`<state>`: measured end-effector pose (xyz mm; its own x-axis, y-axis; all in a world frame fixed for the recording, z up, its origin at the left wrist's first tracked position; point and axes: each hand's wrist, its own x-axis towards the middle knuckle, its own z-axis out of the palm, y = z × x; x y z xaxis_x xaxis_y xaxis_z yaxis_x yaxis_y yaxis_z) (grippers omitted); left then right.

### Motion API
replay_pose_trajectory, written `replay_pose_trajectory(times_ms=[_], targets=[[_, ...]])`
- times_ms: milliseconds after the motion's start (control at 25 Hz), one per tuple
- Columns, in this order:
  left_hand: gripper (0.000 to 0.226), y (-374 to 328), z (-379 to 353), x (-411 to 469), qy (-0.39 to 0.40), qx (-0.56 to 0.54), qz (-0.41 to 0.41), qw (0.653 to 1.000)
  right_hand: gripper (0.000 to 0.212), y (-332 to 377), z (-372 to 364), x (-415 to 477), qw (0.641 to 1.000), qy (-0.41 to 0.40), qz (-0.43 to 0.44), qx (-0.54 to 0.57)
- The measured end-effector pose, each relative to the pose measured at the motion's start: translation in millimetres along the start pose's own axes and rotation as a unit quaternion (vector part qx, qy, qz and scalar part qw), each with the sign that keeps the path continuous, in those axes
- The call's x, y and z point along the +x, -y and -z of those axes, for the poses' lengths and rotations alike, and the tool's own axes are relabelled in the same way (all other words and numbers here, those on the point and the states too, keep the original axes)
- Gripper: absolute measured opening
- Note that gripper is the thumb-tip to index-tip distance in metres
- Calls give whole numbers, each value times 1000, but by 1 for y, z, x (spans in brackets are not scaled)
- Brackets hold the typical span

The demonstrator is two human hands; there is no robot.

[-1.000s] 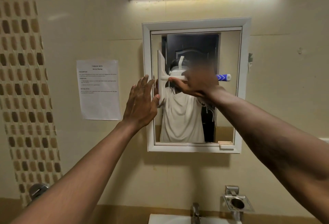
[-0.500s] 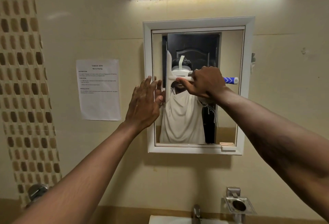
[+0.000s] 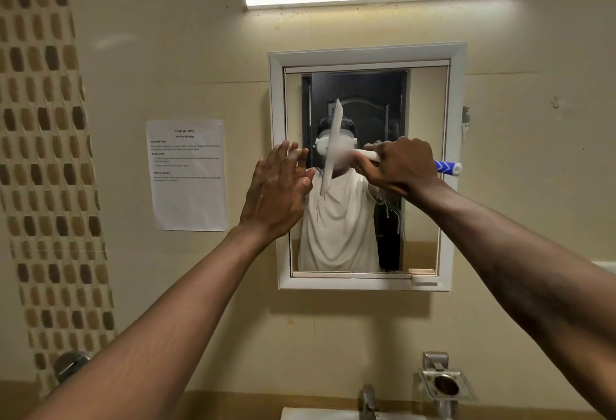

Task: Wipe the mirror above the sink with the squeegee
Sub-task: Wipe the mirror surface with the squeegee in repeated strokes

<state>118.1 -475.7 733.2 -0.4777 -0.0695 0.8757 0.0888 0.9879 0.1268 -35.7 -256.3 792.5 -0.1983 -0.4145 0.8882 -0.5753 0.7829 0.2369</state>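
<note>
Right hand clamped on squeegee handle, blade upright on mirror; left hand flat, fingers apart, on the frame — best kept pressed evenly, swept sideways.

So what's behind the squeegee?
Behind the squeegee is the mirror. Its blade covers part of the reflection, and the right hand hides the middle of the handle.

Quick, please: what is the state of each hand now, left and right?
Left hand: open, fingers spread, flat at the left edge of the mirror, holding nothing.
Right hand: closed around the squeegee handle.
</note>
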Motion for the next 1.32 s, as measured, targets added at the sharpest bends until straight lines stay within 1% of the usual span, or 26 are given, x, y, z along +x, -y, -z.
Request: replay_pose_trajectory(times_ms=[120, 240, 320, 440, 520, 640, 760, 920, 1040, 1200, 1240, 1320], targets=[[61, 1, 0, 2, -8, -3, -7, 1000, 81, 13, 14, 20, 998, -42, 8, 35], [60, 0, -2, 4, -12, -7, -9, 1000, 73, 26, 19, 36, 998, -49, 6, 30], [57, 1, -4, 4, -14, -5, -17, 1000, 71, 28, 11, 35, 998, -48, -21, 45], [56, 3, -6, 4, -8, -7, -17, 1000, 75, 27, -3, 21, 993, -40, -85, 66], [56, 3, -6, 3, -5, -8, -19, 1000, 73, 30, -8, 12, 988, -51, -126, 71], [56, 3, -7, -2, 1, -13, -20, 1000, 65, 41, -18, -5, 972, -104, -193, 88], [57, 4, -10, -8, 8, -9, -15, 1000, 67, 56, -36, -26, 953, -92, -258, 131], [55, 7, -10, -12, 8, -15, -23, 1000, 59, 68, -48, -47, 940, -96, -288, 158], [54, 9, -9, -16, 8, -18, -17, 1000, 66, 73, -59, -68, 933, -70, -304, 180], [53, 10, -6, -17, 9, -15, -21, 1000, 69, 77, -53, -73, 925, -59, -324, 190], [53, 10, -5, -15, 8, -17, -23, 1000, 70, 75, -50, -70, 918, -57, -335, 205], [54, 9, -4, -11, 5, -18, -29, 999, 69, 71, -40, -59, 890, -93, -368, 251]])
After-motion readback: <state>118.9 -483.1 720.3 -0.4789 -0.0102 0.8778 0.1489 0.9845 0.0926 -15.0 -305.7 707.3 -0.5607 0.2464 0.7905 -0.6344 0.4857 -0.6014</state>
